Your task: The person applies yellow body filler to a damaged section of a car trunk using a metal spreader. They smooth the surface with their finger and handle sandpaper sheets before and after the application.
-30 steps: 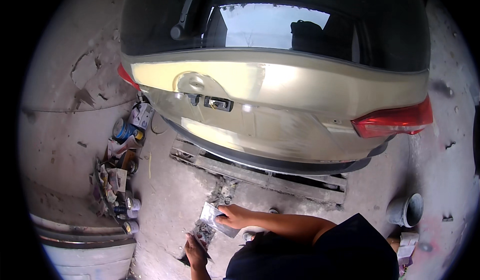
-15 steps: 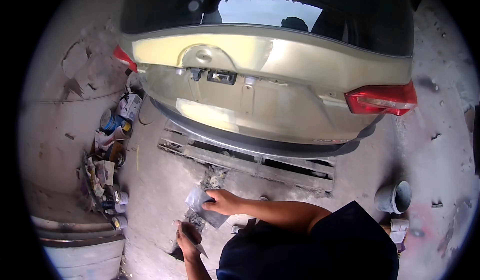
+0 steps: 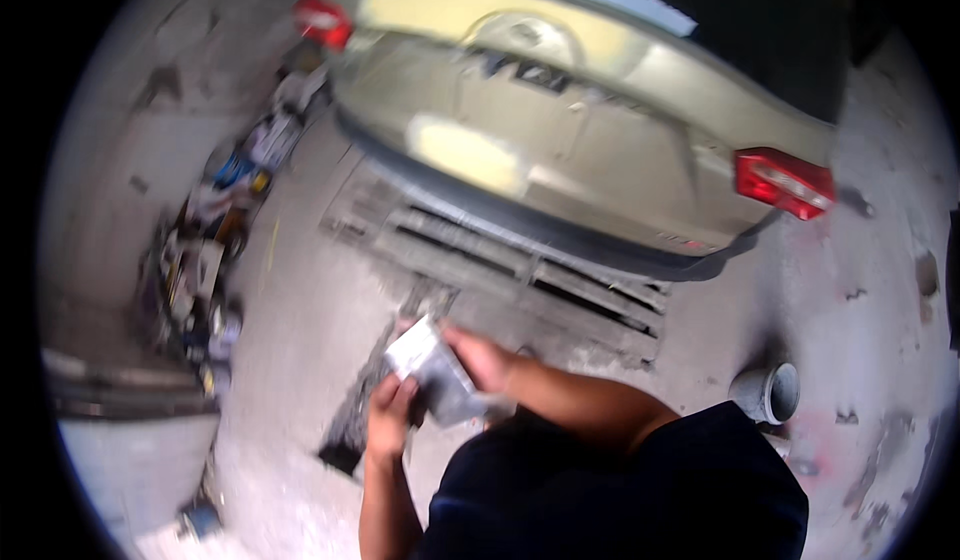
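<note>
My right hand (image 3: 482,362) is closed on the right edge of a flat grey plate (image 3: 448,396), which looks like a filler spreader and has a paler strip (image 3: 412,348) along its upper left. My left hand (image 3: 391,410) has its fingers curled against the left edge of the plate. Blur hides whether one or two thin plates overlap there. Both hands are low in front of my body, over the floor. Beyond them stands the rear of a gold-beige car (image 3: 620,175), its tailgate marked with pale yellow filler patches (image 3: 465,155).
A slatted pallet (image 3: 480,260) lies below the car's bumper. Cans, papers and boxes (image 3: 205,250) line the floor at left. A grey bucket (image 3: 768,392) stands at right. Near my left forearm is a dark hole (image 3: 342,454) in the floor.
My left hand has risen to meet the plate in my right hand; the separate thin blade it held no longer shows distinctly. The view has tilted, and the car sits higher in it.
</note>
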The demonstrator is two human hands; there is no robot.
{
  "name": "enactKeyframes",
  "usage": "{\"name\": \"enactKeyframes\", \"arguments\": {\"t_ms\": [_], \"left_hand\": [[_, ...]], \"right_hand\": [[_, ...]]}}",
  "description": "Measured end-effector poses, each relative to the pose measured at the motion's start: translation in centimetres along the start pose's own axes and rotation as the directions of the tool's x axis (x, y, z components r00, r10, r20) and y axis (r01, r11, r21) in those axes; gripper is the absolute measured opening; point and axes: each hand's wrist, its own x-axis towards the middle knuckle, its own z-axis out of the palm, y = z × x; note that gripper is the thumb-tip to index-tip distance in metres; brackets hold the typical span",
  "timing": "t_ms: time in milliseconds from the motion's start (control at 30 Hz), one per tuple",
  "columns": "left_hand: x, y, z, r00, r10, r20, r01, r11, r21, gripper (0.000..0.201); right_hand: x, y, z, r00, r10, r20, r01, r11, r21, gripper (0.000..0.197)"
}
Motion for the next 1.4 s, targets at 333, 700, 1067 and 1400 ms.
{"name": "enactKeyframes", "arguments": {"t_ms": [333,700,1067,1400], "left_hand": [[-1.4,1.0,1.6,0.965,0.215,0.151,-0.224,0.973,0.05,0.019],[-0.9,-0.8,5.8,0.954,0.291,0.069,-0.292,0.956,0.007,0.02],[-2.5,-0.8,7.5,0.968,0.252,-0.009,-0.252,0.966,-0.049,0.02],[-2.9,-1.4,6.3,0.983,0.182,-0.002,-0.181,0.981,-0.073,0.023]], "right_hand": [[-1.3,0.6,2.3,0.983,-0.113,0.144,0.132,0.983,-0.13,0.072],[-4.2,-1.5,0.6,0.983,-0.073,0.167,0.087,0.993,-0.077,0.073],[-5.2,-2.2,2.1,0.973,-0.232,0.006,0.207,0.856,-0.473,0.067],[-5.4,-2.6,2.9,0.965,-0.252,-0.077,0.175,0.831,-0.528,0.045]]}}
